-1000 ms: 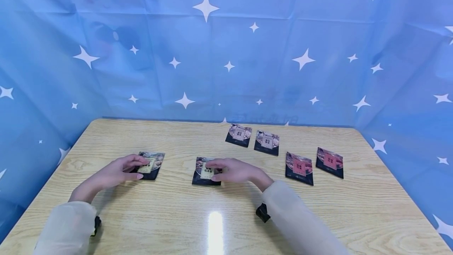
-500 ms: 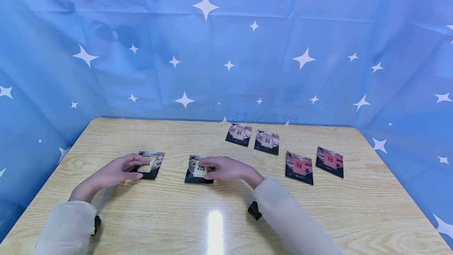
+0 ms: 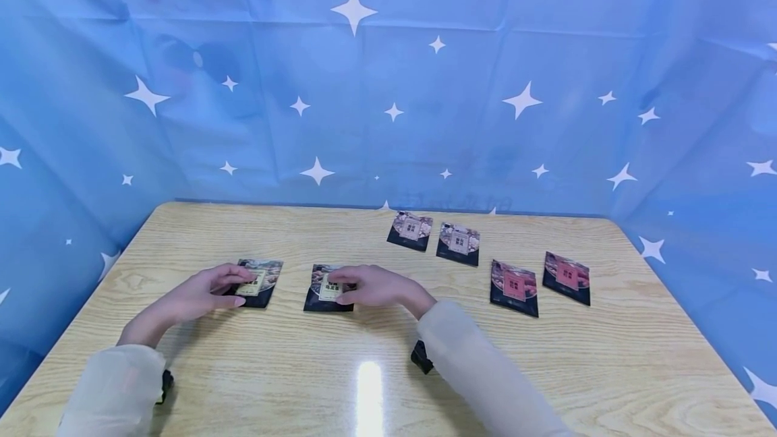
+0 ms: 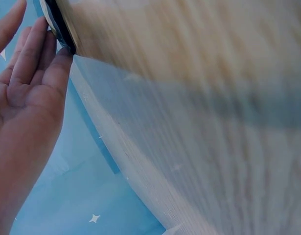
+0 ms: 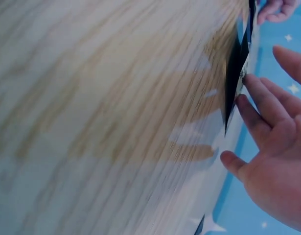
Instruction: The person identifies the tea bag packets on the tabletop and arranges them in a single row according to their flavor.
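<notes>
Pale wooden table (image 3: 273,369), starred blue backdrop (image 3: 388,59), and a light touch

Fingers first: those of the right hand (image 3: 382,286) are loosely spread and nearly straight. Judging by the right wrist view, two fingertips (image 5: 242,101) touch the middle packet (image 3: 322,288), while other digits stand clear of it. On the left hand (image 3: 200,292) the fingers are extended with the thumb apart, resting at the near-left part of the left packet (image 3: 270,282).

Both packets bear yellow labels and sit on the table near each other, bare wood between them. Whether the middle one lies fully flat I cannot tell.

Contact this light looks like the weak point. Uneven pressure from so few fingertips could skew the middle packet, and a slick wrapper could let them slip off. Pushed too far leftward, its edge could ride over the left packet or knock it crooked, especially if the left hand bears down too little.

Farther out, toward the back edge, lie two lilac-labelled packets (image 3: 409,230) (image 3: 458,244); to their right are two red-labelled packets (image 3: 514,288) (image 3: 567,278), beyond the right sleeve (image 3: 485,376).
</notes>
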The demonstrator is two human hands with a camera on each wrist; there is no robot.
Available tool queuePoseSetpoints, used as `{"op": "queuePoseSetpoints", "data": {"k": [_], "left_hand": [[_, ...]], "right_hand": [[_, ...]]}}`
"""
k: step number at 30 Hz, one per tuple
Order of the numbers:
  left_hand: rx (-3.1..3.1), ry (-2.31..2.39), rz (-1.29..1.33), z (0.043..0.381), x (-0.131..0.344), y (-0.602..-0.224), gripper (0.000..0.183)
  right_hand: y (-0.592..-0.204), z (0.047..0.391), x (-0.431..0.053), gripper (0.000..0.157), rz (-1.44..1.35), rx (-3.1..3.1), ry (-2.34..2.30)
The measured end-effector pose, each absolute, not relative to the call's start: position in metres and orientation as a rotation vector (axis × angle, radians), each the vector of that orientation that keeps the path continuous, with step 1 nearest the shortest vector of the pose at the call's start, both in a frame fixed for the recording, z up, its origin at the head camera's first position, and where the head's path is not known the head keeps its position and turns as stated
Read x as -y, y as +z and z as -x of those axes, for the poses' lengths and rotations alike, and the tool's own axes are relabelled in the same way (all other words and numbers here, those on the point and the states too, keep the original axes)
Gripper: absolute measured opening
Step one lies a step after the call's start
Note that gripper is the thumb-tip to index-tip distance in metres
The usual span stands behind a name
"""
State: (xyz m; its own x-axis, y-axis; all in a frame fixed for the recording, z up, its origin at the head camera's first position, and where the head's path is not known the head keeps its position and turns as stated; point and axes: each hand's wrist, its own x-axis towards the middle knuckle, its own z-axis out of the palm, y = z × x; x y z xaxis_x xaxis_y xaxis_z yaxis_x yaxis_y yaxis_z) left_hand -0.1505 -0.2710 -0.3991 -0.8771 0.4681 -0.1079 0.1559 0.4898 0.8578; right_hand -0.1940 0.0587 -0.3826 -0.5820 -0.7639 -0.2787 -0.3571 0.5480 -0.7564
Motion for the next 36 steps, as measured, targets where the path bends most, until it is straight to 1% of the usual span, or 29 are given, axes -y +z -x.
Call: {"op": "queuePoseSetpoints", "data": {"k": [11,19,36], "left_hand": [[-2.410,1.335,-0.476,0.152,0.270,-0.401,0.045],[-2.418,1.330,-0.471,0.152,0.268,-0.398,0.043],[-2.392,1.349,-0.487,0.150,0.269,-0.396,0.044]], "right_hand": [[-0.383,0.196,-0.044,0.050,0.884,-2.214,-0.859],[-0.384,0.196,-0.034,0.049,0.867,-2.205,-0.882],[-0.386,0.196,-0.019,0.050,0.843,-2.222,-0.869]]}}
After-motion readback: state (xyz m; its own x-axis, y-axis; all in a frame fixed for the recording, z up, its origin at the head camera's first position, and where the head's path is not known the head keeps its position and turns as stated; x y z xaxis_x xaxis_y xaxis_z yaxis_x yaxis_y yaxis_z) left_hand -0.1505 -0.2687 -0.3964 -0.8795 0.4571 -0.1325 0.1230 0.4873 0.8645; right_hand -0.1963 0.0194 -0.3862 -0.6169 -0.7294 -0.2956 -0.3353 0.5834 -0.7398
